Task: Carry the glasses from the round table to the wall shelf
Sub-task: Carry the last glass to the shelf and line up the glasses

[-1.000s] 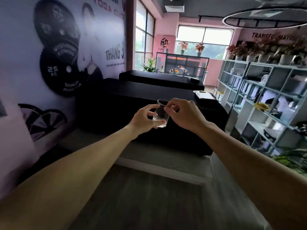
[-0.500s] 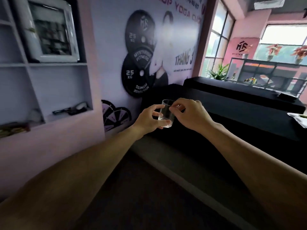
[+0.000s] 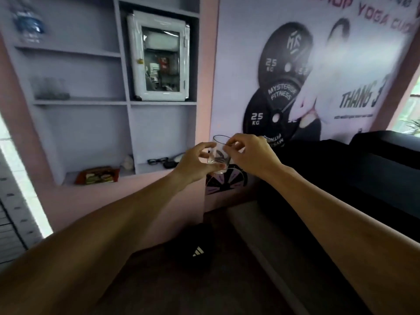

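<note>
A small clear glass (image 3: 217, 154) is held upright in mid-air at the centre of the head view. My left hand (image 3: 197, 163) wraps its lower side and base. My right hand (image 3: 250, 153) pinches its rim from the right. The wall shelf (image 3: 118, 102), pale lilac with several open compartments, stands ahead to the left. On its middle-left board several blurred glasses (image 3: 48, 88) stand in a group. The round table is out of view.
A white framed cabinet (image 3: 159, 55) fills an upper shelf compartment. Black spectacles (image 3: 158, 160) and a red packet (image 3: 97, 176) lie on the bottom shelf. A black bag (image 3: 193, 248) sits on the floor below. Black benches (image 3: 363, 178) run along the right.
My view has swung left from the black benches to the wall shelf, which now fills the left half. Both hands keep the same hold on the glass.
</note>
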Demonstrator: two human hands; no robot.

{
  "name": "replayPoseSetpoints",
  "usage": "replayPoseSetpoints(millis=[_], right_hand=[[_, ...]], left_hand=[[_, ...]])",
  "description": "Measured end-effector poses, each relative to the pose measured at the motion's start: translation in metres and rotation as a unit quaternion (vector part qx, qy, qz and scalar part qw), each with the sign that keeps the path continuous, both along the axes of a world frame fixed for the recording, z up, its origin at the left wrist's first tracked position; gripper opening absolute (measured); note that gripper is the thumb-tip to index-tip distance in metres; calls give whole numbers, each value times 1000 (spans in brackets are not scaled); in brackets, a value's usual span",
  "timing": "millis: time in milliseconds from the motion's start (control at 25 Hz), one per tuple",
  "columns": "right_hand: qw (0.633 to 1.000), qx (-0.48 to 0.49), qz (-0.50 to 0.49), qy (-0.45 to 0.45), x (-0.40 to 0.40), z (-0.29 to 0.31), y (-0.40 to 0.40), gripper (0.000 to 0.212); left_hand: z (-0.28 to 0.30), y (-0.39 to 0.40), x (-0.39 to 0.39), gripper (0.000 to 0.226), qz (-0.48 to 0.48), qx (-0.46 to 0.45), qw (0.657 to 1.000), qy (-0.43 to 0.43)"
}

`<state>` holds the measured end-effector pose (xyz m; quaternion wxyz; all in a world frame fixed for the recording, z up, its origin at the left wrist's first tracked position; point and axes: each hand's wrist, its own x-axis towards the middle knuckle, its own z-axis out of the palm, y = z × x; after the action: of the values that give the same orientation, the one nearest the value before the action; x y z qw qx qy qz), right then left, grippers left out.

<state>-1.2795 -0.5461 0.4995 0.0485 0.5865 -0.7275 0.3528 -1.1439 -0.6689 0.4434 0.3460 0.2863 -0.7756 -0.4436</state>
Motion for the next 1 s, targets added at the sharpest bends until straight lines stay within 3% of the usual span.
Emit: replayPoseSetpoints(millis=[480,720,1000], right_hand=[[985,3,172,9,38,-13,-227,16],[979,-40,197,14,82,6,-345,13],[969,-69,237,-5,160,36,-472,13]], left_hand=[[-13,-175,71,67,174,-45,984,-3],[19,-281,124,65,169,-93,981,-9],[56,-401,201,66,203,-85,975,33]])
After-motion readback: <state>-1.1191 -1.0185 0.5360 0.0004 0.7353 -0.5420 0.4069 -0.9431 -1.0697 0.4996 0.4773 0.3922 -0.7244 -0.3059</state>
